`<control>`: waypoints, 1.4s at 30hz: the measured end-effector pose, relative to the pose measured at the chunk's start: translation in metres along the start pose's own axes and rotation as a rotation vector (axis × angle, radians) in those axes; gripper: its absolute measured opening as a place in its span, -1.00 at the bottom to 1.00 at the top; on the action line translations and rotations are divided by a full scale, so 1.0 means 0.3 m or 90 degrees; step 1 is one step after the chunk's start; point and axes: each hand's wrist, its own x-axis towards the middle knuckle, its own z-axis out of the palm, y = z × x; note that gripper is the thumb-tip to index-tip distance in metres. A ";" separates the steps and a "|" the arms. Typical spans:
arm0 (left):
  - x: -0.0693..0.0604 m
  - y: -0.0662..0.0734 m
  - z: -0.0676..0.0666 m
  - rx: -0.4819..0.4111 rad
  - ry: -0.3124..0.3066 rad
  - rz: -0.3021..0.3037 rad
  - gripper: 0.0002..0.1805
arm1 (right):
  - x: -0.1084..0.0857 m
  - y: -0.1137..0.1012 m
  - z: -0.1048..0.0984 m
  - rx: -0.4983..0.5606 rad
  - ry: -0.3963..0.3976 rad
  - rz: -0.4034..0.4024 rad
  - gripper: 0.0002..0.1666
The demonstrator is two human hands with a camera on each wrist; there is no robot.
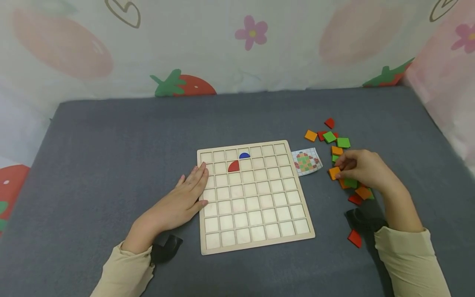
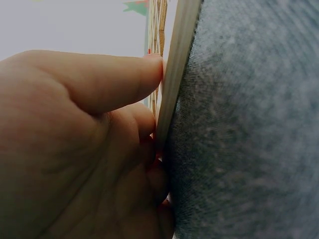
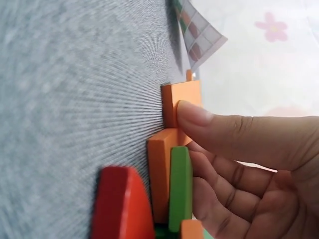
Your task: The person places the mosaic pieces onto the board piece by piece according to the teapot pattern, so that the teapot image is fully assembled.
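A wooden grid board (image 1: pixel 259 243) lies flat on the grey table. In its upper cells sit a blue half-round tile (image 1: pixel 244 156) and a red quarter-round tile (image 1: pixel 233 166). My left hand (image 1: pixel 182 202) rests on the board's left edge, fingers extended and thumb on the rim, as the left wrist view also shows. To the right of the board, my right hand (image 1: pixel 365 169) pinches an orange square tile (image 1: pixel 333 173) at the pile. The right wrist view has the thumb on that orange tile's face; the other fingers are partly hidden behind the tiles.
A small pattern card (image 1: pixel 307 161) touches the board's right edge. Orange, green and red tiles run in a loose line along the right, including a green tile (image 1: pixel 343 142) and a separate red tile (image 1: pixel 355 238). A printed curtain (image 1: pixel 289 62) hangs behind the table.
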 end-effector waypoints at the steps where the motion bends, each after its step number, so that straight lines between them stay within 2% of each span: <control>1: 0.000 0.000 0.000 0.000 0.000 0.000 -0.26 | -0.001 0.000 -0.001 0.002 0.002 -0.004 -0.83; 10: 0.004 0.000 -0.001 -0.004 0.002 -0.002 -0.26 | -0.004 0.009 -0.007 0.045 0.016 -0.039 -0.86; 17: 0.002 0.001 0.002 -0.006 0.007 0.001 -0.26 | -0.017 0.017 -0.016 0.128 0.026 -0.062 -0.84; 26: 0.005 -0.002 0.003 0.000 0.008 0.000 -0.26 | -0.018 0.027 -0.021 0.164 0.039 -0.042 -0.78; 42: 0.006 -0.009 0.002 0.000 0.007 0.004 -0.26 | -0.027 0.008 -0.038 0.216 0.058 -0.049 -0.73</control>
